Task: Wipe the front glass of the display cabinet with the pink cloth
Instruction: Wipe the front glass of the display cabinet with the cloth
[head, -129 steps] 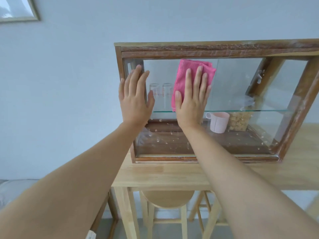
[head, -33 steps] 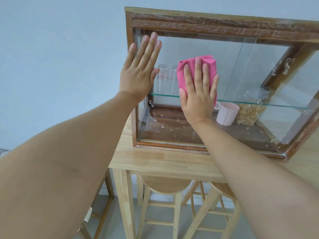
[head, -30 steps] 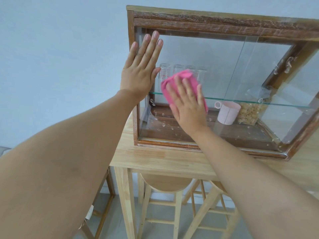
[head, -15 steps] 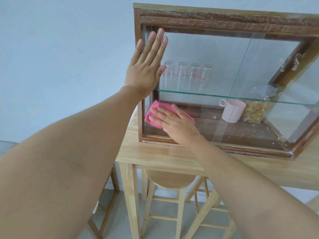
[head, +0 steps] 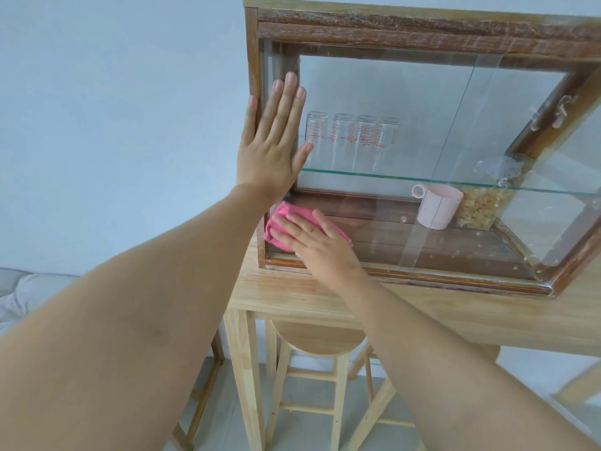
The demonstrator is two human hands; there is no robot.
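A wooden-framed display cabinet (head: 422, 30) with a front glass (head: 374, 92) stands on a light wooden table (head: 455, 317). My right hand (head: 320, 247) lies flat on the folded pink cloth (head: 279, 222) and presses it against the glass at its lower left corner. My left hand (head: 271, 148) rests flat with spread fingers on the glass and the left frame post, just above the cloth. Water spots show on the lower right part of the glass.
Inside, several marked drinking glasses (head: 353, 138) stand on a glass shelf (head: 455, 182). Below are a pink mug (head: 439, 206) and a jar of snacks (head: 479, 211). Wooden stools (head: 318, 340) stand under the table. A grey cushion (head: 29, 288) lies at the left.
My right hand has swept the pink cloth from the upper middle of the glass down and left to the lower left corner. My left hand has stayed on the left edge.
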